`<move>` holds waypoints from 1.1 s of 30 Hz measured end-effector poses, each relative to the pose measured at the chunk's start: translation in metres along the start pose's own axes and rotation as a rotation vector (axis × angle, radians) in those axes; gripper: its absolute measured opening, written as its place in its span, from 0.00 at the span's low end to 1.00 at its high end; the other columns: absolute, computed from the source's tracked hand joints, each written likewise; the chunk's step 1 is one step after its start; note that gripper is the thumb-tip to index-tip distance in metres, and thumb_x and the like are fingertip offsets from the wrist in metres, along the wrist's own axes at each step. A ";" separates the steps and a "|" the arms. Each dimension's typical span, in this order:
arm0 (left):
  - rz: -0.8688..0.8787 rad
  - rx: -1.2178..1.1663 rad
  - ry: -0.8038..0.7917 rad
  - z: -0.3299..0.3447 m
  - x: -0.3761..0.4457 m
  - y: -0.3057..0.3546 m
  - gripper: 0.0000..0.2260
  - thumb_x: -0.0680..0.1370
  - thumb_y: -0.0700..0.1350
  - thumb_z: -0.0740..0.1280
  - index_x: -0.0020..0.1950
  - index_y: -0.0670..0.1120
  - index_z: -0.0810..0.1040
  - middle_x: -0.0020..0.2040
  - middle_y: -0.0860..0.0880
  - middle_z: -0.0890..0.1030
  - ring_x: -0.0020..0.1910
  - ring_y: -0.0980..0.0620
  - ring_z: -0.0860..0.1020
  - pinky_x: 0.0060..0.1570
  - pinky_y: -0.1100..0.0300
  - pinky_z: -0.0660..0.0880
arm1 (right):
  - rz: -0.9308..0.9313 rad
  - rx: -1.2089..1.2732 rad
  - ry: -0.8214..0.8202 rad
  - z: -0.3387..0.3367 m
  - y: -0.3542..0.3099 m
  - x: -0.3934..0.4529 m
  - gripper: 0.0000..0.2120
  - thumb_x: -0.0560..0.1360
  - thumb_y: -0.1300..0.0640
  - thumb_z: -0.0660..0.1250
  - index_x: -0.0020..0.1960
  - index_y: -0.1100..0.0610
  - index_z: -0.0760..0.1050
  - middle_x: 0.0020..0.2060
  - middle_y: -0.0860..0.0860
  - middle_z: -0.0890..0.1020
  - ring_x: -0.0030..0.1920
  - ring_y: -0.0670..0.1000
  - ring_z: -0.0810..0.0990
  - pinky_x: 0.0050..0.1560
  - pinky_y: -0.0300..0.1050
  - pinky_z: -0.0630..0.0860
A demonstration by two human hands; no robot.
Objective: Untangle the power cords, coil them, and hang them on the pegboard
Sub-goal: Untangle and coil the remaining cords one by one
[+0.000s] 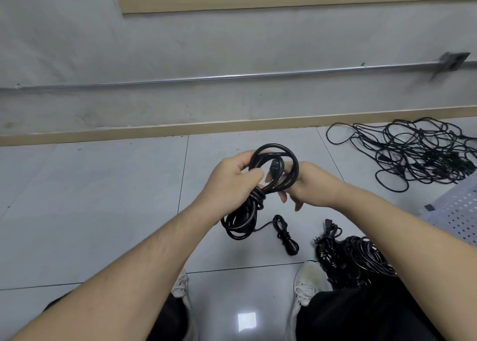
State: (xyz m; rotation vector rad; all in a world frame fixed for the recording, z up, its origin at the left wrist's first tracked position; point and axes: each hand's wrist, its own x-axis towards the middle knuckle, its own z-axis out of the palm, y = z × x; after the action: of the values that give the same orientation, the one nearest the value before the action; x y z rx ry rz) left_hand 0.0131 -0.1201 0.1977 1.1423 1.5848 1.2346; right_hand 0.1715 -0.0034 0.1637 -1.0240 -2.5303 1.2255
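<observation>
Item: black rubber-sheathed power cord, coiled bundle [260, 185], held in the air above the pale grey floor tiles [103, 198].

Holding: left hand [232, 183] clenched round the bundle's wrapped waist; right hand [307, 183] threaded through the upper loop, fingers apparently loose, though partly hidden.

Risk: the plug end inside the upper loop is likely not yet tucked; if the left hand's hold slackens, the wraps could spring apart and the lower loops drop.

Around the held bundle:
- small tied black cord [285, 234], on the floor just below-right.
- heap of coiled black cords [353, 260], further right, beside a white shoe [307, 281].
- loose tangle of thin black cords [418, 152], well right, near the beige skirting.
- white perforated pegboard panel [459, 211], far right, lying low; the heap lies between.
</observation>
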 end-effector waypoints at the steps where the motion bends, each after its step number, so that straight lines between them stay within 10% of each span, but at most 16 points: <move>1: 0.006 0.005 0.020 0.000 0.001 -0.001 0.19 0.77 0.34 0.60 0.52 0.56 0.84 0.42 0.56 0.85 0.38 0.46 0.85 0.35 0.57 0.80 | -0.029 -0.016 0.004 -0.002 0.002 0.000 0.09 0.82 0.60 0.61 0.55 0.61 0.80 0.34 0.46 0.82 0.33 0.47 0.80 0.39 0.51 0.84; 7: -0.049 -0.065 0.014 -0.003 0.006 -0.002 0.21 0.79 0.34 0.59 0.49 0.58 0.85 0.40 0.56 0.84 0.42 0.37 0.85 0.40 0.50 0.83 | -0.308 -0.269 0.078 -0.005 -0.001 -0.004 0.18 0.82 0.42 0.53 0.65 0.46 0.75 0.58 0.44 0.82 0.55 0.47 0.80 0.56 0.42 0.76; 12: -0.090 -0.126 -0.005 -0.007 0.010 0.000 0.17 0.79 0.32 0.57 0.53 0.48 0.84 0.45 0.38 0.84 0.42 0.33 0.85 0.49 0.33 0.81 | -0.336 -0.404 0.128 -0.005 0.001 0.001 0.15 0.82 0.56 0.61 0.62 0.36 0.67 0.43 0.46 0.83 0.44 0.54 0.82 0.47 0.49 0.79; 19: -0.195 -0.090 -0.122 -0.005 0.025 -0.006 0.15 0.82 0.35 0.59 0.58 0.47 0.83 0.51 0.39 0.86 0.49 0.38 0.86 0.51 0.38 0.83 | -0.472 -0.331 0.165 -0.004 0.010 -0.004 0.12 0.81 0.49 0.58 0.62 0.39 0.73 0.35 0.30 0.73 0.36 0.40 0.75 0.39 0.23 0.66; 22: -0.213 -0.115 -0.173 0.004 0.033 -0.009 0.12 0.82 0.37 0.62 0.56 0.48 0.83 0.50 0.42 0.85 0.48 0.41 0.86 0.48 0.42 0.84 | -0.448 -0.146 0.242 -0.006 0.019 -0.005 0.10 0.83 0.61 0.64 0.61 0.55 0.81 0.36 0.26 0.76 0.36 0.31 0.77 0.40 0.22 0.68; 26: -0.261 -0.154 -0.238 0.013 0.047 -0.015 0.11 0.82 0.37 0.64 0.60 0.47 0.82 0.50 0.39 0.84 0.43 0.46 0.82 0.46 0.46 0.84 | -0.365 -0.071 0.222 -0.009 0.023 -0.006 0.10 0.83 0.59 0.65 0.57 0.45 0.78 0.36 0.24 0.77 0.36 0.32 0.78 0.39 0.24 0.70; 29: -0.308 -0.287 -0.311 0.021 0.053 -0.016 0.14 0.81 0.33 0.65 0.65 0.43 0.79 0.57 0.37 0.84 0.55 0.38 0.85 0.60 0.46 0.80 | -0.299 0.070 0.214 -0.010 0.028 -0.005 0.07 0.83 0.55 0.64 0.54 0.42 0.71 0.37 0.30 0.80 0.34 0.38 0.78 0.38 0.30 0.72; 33: -0.277 -0.253 -0.313 0.039 0.058 -0.017 0.11 0.80 0.33 0.66 0.59 0.45 0.80 0.43 0.45 0.84 0.42 0.47 0.83 0.37 0.58 0.79 | -0.255 0.420 0.159 -0.021 0.036 -0.012 0.06 0.82 0.61 0.64 0.56 0.56 0.68 0.35 0.50 0.80 0.36 0.46 0.77 0.39 0.43 0.75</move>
State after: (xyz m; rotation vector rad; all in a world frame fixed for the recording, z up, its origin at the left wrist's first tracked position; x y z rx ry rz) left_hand 0.0321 -0.0567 0.1692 0.8721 1.2618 0.9859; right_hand 0.2075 0.0184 0.1531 -0.6508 -2.0791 1.4452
